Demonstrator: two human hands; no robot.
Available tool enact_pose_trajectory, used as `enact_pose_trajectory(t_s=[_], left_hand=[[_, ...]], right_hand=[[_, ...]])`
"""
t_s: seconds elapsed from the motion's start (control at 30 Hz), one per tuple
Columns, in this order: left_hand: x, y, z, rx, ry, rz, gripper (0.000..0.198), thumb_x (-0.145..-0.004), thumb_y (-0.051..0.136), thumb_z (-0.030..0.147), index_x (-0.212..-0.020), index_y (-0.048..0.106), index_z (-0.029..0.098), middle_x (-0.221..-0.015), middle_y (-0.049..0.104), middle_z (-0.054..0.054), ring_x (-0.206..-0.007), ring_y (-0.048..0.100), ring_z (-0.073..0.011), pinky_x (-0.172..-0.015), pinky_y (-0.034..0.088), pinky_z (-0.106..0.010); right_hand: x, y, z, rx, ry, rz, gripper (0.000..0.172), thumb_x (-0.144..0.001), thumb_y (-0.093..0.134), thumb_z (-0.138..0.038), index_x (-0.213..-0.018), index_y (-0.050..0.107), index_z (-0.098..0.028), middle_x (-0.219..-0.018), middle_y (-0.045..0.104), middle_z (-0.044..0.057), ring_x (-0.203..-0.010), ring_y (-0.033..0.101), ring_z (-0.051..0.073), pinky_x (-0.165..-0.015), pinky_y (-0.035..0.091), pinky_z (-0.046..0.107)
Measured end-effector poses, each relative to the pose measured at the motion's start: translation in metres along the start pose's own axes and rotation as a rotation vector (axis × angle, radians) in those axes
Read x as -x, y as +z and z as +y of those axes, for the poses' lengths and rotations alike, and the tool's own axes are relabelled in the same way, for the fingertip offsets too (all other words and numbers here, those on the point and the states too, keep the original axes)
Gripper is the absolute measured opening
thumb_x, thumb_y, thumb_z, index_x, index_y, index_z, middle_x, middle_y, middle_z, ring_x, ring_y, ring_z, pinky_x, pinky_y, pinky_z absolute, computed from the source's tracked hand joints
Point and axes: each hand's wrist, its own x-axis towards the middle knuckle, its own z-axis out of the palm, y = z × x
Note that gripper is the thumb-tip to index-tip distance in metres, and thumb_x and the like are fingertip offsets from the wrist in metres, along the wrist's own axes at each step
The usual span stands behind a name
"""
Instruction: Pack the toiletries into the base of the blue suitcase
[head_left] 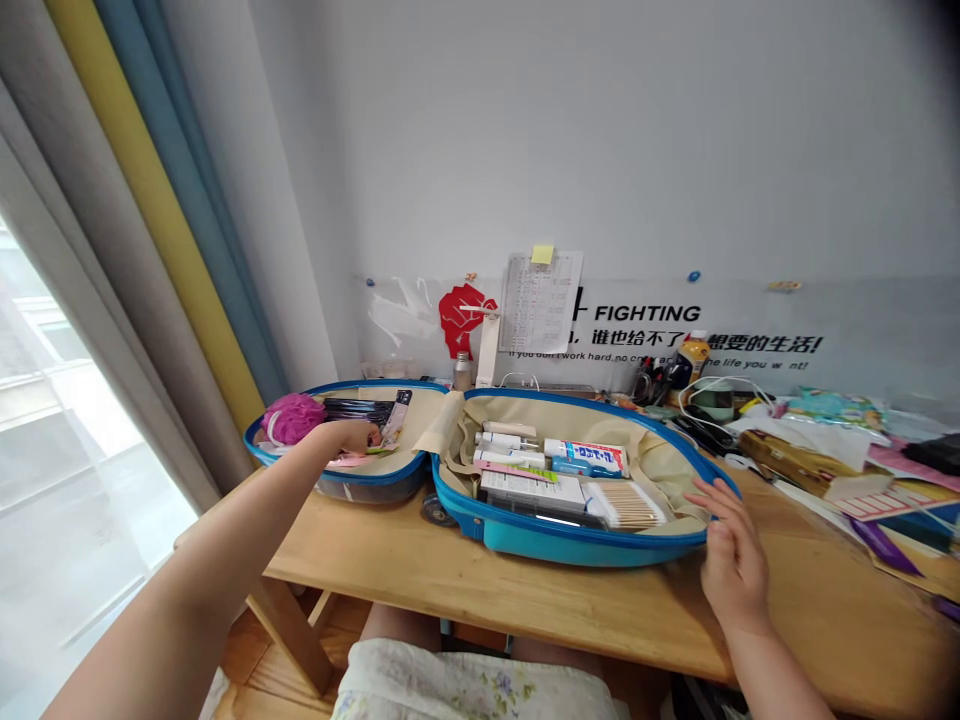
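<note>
Blue suitcase (pixel 559 545) lies open on the surface (pixel 480 590). Spread right grip (pixel 731 560) at its rim could shove the packed boxes (pixel 532 492); whether the left grip (pixel 349 436) pinches anything cannot be told.

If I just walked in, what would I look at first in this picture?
The big blue suitcase lying open on the wooden table would catch your eye first, with boxes and tubes packed inside. A pink bath puff sits in the half by the window, near the left hand. On the wall behind, a red fist stands out.
</note>
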Motion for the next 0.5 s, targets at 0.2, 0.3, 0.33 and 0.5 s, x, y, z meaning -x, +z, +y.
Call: enact_pose_trajectory(t_s=[0.2,0.3,0.33,0.5], left_hand=[[-0.004,0.009,-0.005,-0.053,-0.040,-0.022,0.042,-0.060,0.060,0.025,-0.101,0.067,0.023,-0.099,0.072,-0.008,-0.085,0.065,-0.0257,-0.072,0.050,-0.031],[0.002,0.011,-0.002,-0.052,-0.037,0.004,0.036,-0.068,0.057,0.030,-0.102,0.065,0.021,-0.101,0.071,-0.009,-0.090,0.065,-0.0266,-0.076,0.049,-0.032],[0.004,0.011,-0.001,-0.052,-0.040,0.014,0.034,-0.071,0.056,0.031,-0.102,0.064,0.020,-0.102,0.071,-0.010,-0.091,0.064,-0.0267,-0.077,0.049,-0.032],[0.013,0.008,0.002,-0.061,-0.084,0.071,0.030,-0.082,0.048,0.034,-0.102,0.061,0.015,-0.100,0.071,-0.014,-0.088,0.066,-0.0278,-0.076,0.049,-0.033]], right_hand=[[0.000,0.000,0.000,0.008,-0.003,-0.002,0.033,-0.095,0.035,-0.036,-0.095,0.063,-0.020,-0.113,0.065,0.012,-0.126,0.051,0.029,-0.105,0.039,0.056],[0.001,0.000,0.001,-0.004,-0.004,0.002,0.032,-0.095,0.035,-0.035,-0.096,0.063,-0.020,-0.114,0.064,0.013,-0.126,0.051,0.028,-0.106,0.038,0.056],[0.001,0.001,0.001,-0.009,-0.004,0.006,0.031,-0.094,0.035,-0.035,-0.096,0.063,-0.019,-0.114,0.064,0.012,-0.126,0.051,0.028,-0.106,0.038,0.056],[0.001,0.001,0.002,-0.011,0.021,0.008,0.034,-0.094,0.035,-0.039,-0.095,0.063,-0.020,-0.114,0.064,0.011,-0.126,0.051,0.028,-0.106,0.038,0.055]])
